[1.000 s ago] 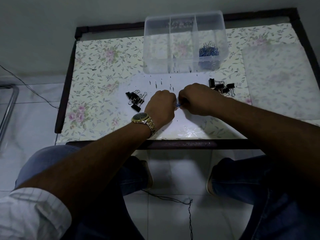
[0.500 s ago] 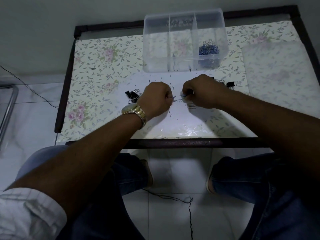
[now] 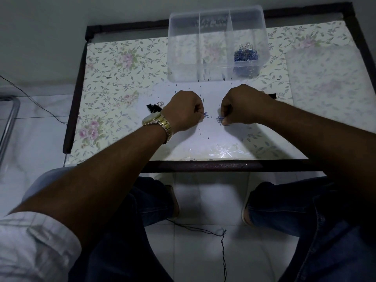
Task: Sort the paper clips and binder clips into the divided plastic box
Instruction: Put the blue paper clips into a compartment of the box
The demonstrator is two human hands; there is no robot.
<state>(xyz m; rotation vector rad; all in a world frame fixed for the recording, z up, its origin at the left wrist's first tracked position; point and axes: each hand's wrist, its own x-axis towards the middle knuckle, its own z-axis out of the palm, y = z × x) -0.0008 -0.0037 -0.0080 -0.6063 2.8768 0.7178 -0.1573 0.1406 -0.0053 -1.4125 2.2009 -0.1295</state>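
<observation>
A clear divided plastic box (image 3: 216,19) stands at the back of the table; its right compartment holds a heap of blue paper clips (image 3: 245,54). My left hand (image 3: 186,109) is closed and pinches a blue paper clip (image 3: 206,114) at its fingertips. A short gap to the right, my right hand (image 3: 243,105) pinches a few blue paper clips (image 3: 220,119) just above the tabletop. Black binder clips (image 3: 154,106) lie left of my left wrist, partly hidden by it. Another black binder clip (image 3: 272,96) peeks out behind my right hand.
The table (image 3: 114,78) has a floral cover and a dark frame, with its near edge (image 3: 203,165) just beyond my knees. A metal rail (image 3: 9,123) stands at far left. A thin cable (image 3: 222,241) lies on the tiled floor between my feet.
Both hands were pressed together a second ago. They have since moved slightly away from me and pulled apart, each now holding paper clips. The binder clips behind my right hand are now mostly hidden.
</observation>
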